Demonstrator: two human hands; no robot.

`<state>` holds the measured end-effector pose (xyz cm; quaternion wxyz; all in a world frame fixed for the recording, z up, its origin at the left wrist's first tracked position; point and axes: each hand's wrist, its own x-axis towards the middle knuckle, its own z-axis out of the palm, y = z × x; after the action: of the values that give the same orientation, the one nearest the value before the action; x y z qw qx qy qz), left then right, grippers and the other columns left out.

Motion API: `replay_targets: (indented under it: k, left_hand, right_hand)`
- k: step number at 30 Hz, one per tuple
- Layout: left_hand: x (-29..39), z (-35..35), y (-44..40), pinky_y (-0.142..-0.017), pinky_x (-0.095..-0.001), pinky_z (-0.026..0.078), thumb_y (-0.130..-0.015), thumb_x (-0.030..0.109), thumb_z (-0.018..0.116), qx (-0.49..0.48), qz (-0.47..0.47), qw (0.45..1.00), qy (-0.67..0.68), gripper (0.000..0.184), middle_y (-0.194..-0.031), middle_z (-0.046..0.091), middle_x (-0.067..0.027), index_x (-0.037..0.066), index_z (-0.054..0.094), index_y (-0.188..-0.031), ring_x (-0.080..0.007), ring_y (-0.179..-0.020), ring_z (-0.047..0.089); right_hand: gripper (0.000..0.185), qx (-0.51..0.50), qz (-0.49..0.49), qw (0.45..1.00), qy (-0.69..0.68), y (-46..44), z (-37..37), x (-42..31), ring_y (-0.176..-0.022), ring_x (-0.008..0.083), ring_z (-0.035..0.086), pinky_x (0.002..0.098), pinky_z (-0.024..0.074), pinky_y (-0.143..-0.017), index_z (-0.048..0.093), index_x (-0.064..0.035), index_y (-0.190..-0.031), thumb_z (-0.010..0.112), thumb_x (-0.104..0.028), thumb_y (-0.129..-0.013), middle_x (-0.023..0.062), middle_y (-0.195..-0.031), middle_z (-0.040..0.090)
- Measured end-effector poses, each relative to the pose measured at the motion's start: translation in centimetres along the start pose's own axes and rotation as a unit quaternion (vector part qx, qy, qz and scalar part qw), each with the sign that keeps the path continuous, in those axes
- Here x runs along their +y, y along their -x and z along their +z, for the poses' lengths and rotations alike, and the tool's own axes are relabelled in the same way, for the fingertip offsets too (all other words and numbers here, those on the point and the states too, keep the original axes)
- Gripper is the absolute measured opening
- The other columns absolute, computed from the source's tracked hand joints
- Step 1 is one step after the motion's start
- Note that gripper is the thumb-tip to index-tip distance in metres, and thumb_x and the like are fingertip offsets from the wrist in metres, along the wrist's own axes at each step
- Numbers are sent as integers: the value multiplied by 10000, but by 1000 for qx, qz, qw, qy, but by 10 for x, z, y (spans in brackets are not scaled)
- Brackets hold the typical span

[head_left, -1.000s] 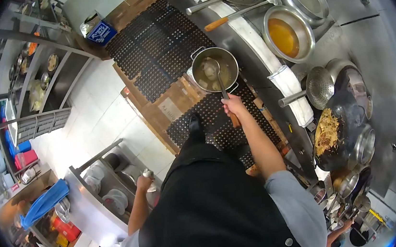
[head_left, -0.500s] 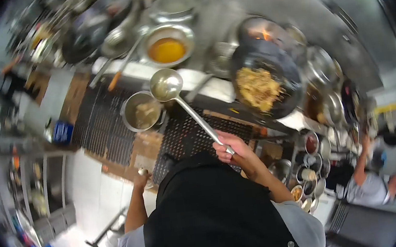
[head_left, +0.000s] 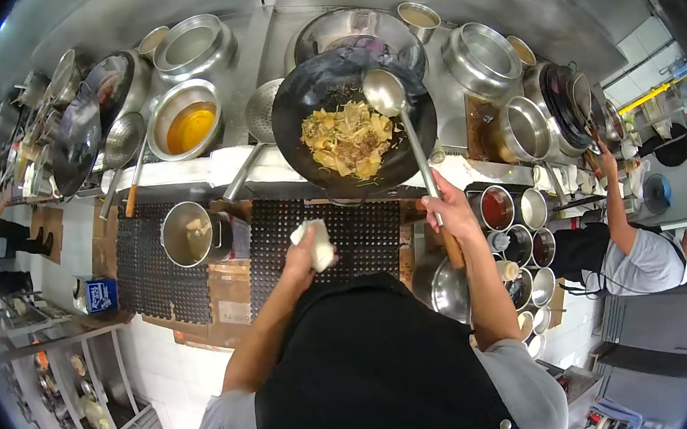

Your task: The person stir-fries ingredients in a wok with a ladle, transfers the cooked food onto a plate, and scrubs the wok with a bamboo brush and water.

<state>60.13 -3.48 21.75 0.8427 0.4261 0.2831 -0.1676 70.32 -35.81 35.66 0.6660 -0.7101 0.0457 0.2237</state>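
1. Head view, right hand (head_left: 453, 207): the fingers are clamped around the handle of a long metal ladle (head_left: 418, 146), its wooden end passing below the grip
2. Head view, left hand (head_left: 303, 257): the fingers are closed on a folded white cloth (head_left: 322, 247), held in front of the stove edge
3. Head view, centre: a black wok (head_left: 302, 97) sits on the stove, holding flat yellowish noodles (head_left: 348, 140); the ladle's bowl is over the wok's right side, just beside the noodles, and I cannot tell whether it touches
4. Head view, left of the wok: a strainer (head_left: 260, 110), then a metal bowl (head_left: 172, 100) of orange liquid; below, a pot (head_left: 168, 231) stands by a black mat (head_left: 157, 276)
5. Head view, writing: a blue box (head_left: 101, 294) at left bears white lettering, apparently "ROYAL", the rest too small; print on flattened cardboard (head_left: 230, 289) is unreadable
6. Head view, far right: a co-worker (head_left: 637, 255) in a dark cap reaches towards the stove
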Motion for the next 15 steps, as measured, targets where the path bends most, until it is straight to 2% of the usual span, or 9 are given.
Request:
replay_targets:
  k: [2, 4, 7, 8, 9, 10, 11, 13, 15]
  left_hand:
    - [6, 42, -6, -607, -408, 595, -1058, 561, 468, 24, -1, 1000, 18, 543, -967, 681, -119, 65, 542, -1264, -260, -769, 704]
    - [7, 72, -29, -603, -418, 568, -1052, 632, 409, 48, 25, 999, 5, 591, -975, 670, -86, 93, 525, -1263, -243, -808, 694]
    - [4, 92, -83, -624, -389, 554, -1012, 343, 652, 77, 45, 995, 54, 338, -934, 682, -86, 32, 589, -1128, -227, -787, 691]
    - [7, 97, -88, -636, -386, 557, -968, 224, 667, 102, 56, 992, 38, 248, -925, 679, -92, 16, 602, -1085, -226, -786, 689]
    - [17, 104, -90, -648, -382, 559, -924, 106, 682, 125, 70, 989, 24, 172, -916, 677, -99, 0, 615, -1041, -226, -786, 687]
    - [29, 111, -88, -659, -377, 561, -881, 29, 640, 130, 111, 984, 41, 153, -898, 667, -110, -15, 617, -1025, -232, -771, 680]
    - [46, 118, -91, -652, -373, 554, -873, 27, 640, 159, 128, 978, 38, 148, -886, 665, -123, -27, 614, -1009, -240, -744, 670]
    - [77, 127, -113, -654, -370, 547, -865, 41, 651, 174, 144, 972, 58, 167, -882, 671, -136, -38, 613, -1007, -246, -739, 663]
    - [113, 127, -161, -626, -374, 523, -873, 100, 674, 113, 161, 978, 63, 169, -869, 685, -151, -32, 649, -975, -245, -727, 659]
  right_hand:
    - [785, 58, 22, 996, 58, -21, -8, 2, -503, 105, 491, 278, 415, -454, 273, -114, -1636, 635, -79, -939, 0, -698, 543]
    - [792, 44, 16, 995, 87, -52, -5, 5, -508, 106, 492, 281, 422, -461, 274, -110, -1635, 643, -94, -935, 1, -691, 544]
    - [798, 6, 52, 978, 201, -86, 24, 3, -575, 133, 509, 307, 466, -521, 292, -109, -1625, 670, -114, -922, 69, -831, 658]
    - [796, 12, -19, 962, 271, -90, 35, 14, -782, 278, 679, 369, 558, -723, 299, -110, -1617, 678, -150, -919, 199, -1175, 725]
    - [784, -18, -63, 918, 392, -81, 47, 0, -1151, 402, 667, 388, 515, -984, 303, -97, -1607, 676, -162, -920, 265, -1440, 568]
    - [769, -59, -16, 913, 403, -80, 50, 4, -1308, 439, 556, 388, 440, -1095, 304, -78, -1600, 663, -150, -923, 320, -1424, 530]
    - [758, -81, -65, 913, 395, -69, 49, 4, -1295, 435, 569, 391, 436, -1095, 313, -75, -1595, 659, -156, -926, 326, -1407, 542]
    - [757, -107, -29, 916, 387, -52, 41, -19, -1299, 436, 568, 383, 433, -1097, 316, -55, -1590, 660, -129, -920, 321, -1403, 553]
    - [755, -97, -16, 920, 380, -46, 28, -60, -1324, 420, 559, 372, 428, -1100, 319, -50, -1589, 658, -119, -918, 318, -1405, 557]
